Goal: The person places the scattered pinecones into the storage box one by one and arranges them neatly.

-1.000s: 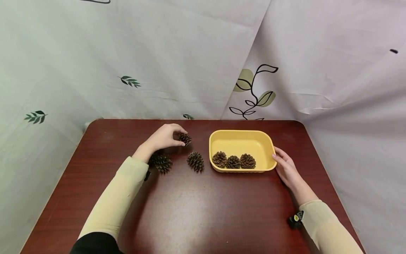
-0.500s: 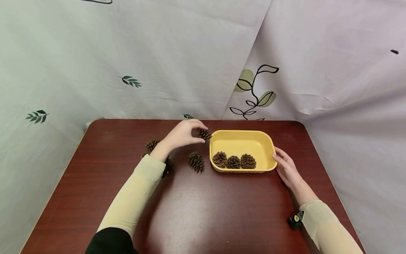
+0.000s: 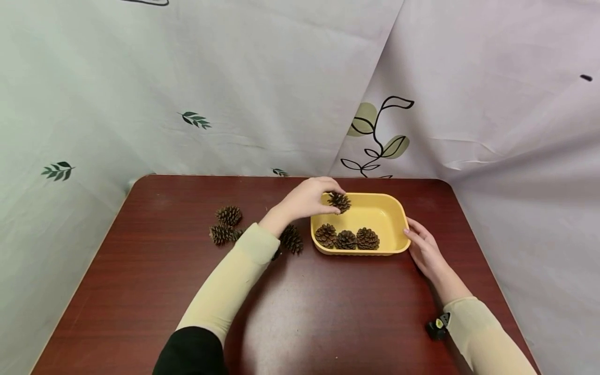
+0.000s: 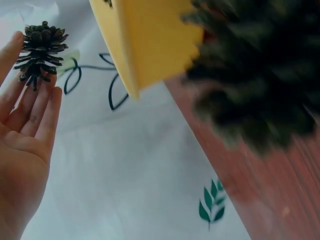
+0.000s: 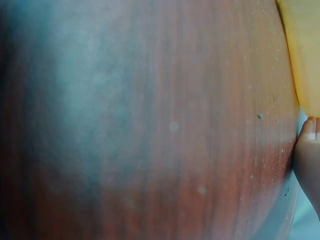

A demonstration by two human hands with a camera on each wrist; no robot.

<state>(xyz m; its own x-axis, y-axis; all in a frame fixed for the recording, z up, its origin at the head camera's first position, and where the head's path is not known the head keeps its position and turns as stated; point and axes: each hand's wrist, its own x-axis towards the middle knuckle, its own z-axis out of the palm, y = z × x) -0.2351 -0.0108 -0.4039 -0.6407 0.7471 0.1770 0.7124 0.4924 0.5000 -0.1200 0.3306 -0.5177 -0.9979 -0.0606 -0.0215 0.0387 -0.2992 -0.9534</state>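
Observation:
My left hand (image 3: pixel 309 199) pinches a small brown pine cone (image 3: pixel 339 201) (image 4: pixel 41 47) by its fingertips, held over the back left of the yellow tray (image 3: pixel 382 211) (image 4: pixel 145 40). Three pine cones (image 3: pixel 346 238) lie in a row along the tray's front wall. My right hand (image 3: pixel 424 250) rests with straight fingers against the tray's right side; one fingertip (image 5: pixel 309 150) shows beside the tray (image 5: pixel 305 55). Another cone (image 3: pixel 292 239) lies just left of the tray, partly behind my left sleeve.
Two more pine cones (image 3: pixel 228 215) (image 3: pixel 222 234) lie on the dark red table (image 3: pixel 300 312) at the left. A small black clip-like object (image 3: pixel 436 327) sits by my right sleeve. Printed white cloth hangs behind and beside the table.
My left hand has carried the small cone rightward from the table's middle to above the tray. The right hand has stayed at the tray's side.

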